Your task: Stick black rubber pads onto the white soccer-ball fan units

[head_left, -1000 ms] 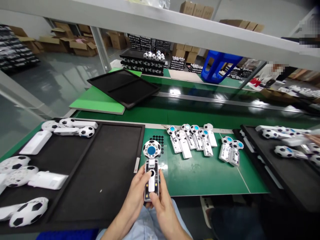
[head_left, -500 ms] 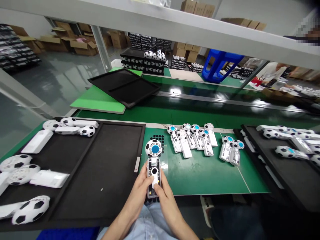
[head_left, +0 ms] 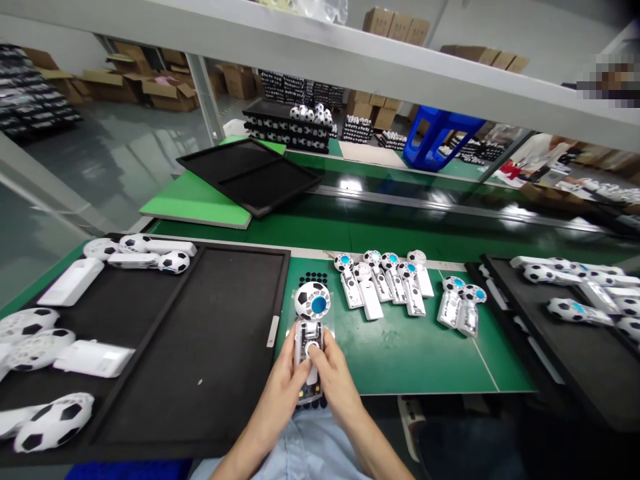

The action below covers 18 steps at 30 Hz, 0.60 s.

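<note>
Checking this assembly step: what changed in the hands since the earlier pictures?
The left hand and right hand drew closer around the football-patterned handheld unit, still holding it, its round head turned slightly. The black tray and units on the green mat stayed put.

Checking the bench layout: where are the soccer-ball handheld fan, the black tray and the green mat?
White soccer-ball handheld fan (head_left: 311, 301): head view, on its round head.
Black rectangular tray (head_left: 220, 347): head view, on its bare floor.
Green work mat (head_left: 400, 360): head view, on a bare patch.

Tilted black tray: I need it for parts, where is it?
In the head view, the tilted black tray sits upper centre, resting on a green board just beyond the green conveyor belt.
</note>
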### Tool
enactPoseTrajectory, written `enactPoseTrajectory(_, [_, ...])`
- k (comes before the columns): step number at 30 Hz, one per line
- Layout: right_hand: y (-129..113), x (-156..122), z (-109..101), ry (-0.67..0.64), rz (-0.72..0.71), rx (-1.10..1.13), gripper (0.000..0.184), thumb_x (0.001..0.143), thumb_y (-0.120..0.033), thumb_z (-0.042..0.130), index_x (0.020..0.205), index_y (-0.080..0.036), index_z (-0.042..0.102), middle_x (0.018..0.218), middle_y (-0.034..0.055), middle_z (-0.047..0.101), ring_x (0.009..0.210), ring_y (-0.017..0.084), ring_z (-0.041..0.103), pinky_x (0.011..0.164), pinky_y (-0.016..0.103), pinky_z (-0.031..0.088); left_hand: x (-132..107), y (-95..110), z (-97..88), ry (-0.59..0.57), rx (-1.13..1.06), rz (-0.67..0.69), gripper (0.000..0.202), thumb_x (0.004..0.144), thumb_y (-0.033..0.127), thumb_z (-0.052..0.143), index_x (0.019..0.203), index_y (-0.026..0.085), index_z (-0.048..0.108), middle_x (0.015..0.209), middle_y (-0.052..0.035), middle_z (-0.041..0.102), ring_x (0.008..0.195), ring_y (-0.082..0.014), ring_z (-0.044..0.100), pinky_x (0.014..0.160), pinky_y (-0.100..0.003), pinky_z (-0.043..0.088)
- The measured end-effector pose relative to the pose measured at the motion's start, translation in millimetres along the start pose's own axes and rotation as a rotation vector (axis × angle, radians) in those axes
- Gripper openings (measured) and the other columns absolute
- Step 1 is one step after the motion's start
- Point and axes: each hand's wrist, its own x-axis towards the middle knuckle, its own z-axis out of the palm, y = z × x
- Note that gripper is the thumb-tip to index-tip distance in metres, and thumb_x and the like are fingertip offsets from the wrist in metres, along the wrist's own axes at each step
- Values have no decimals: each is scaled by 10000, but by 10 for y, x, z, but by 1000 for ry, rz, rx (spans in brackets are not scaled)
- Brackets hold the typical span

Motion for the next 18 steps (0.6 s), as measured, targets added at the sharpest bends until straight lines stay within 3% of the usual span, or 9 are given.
enactPoseTrajectory(5, [-118,-19,-16,-29,-41,-20,330,793,-232,472,1109,-171,541,1038,36,624,969,176,560,889,291,404,-7,16,4,-29,102,4,762,800,450,474,1403,66,210,1491,-128,202,1370,-223,159,1127,-351,109])
enactPoseTrajectory(14, [-200,-39,-23,-67,13,55,400,762,-189,435,1152,-176,525,1105,22,604,1074,174,517,950,288,373,-86,-39,18,-23,116,25,740,822,468,465,1424,140,184,1505,-83,174,1376,-228,134,1130,-377,92])
enactPoseTrajectory(18, [-148,-8,-53,-67,55,96,372,774,-232,492,1139,-186,545,1093,23,615,1072,182,522,966,304,364,-46,-41,26,6,46,-11,758,768,425,539,1402,131,246,1492,-100,218,1370,-236,161,1131,-372,87])
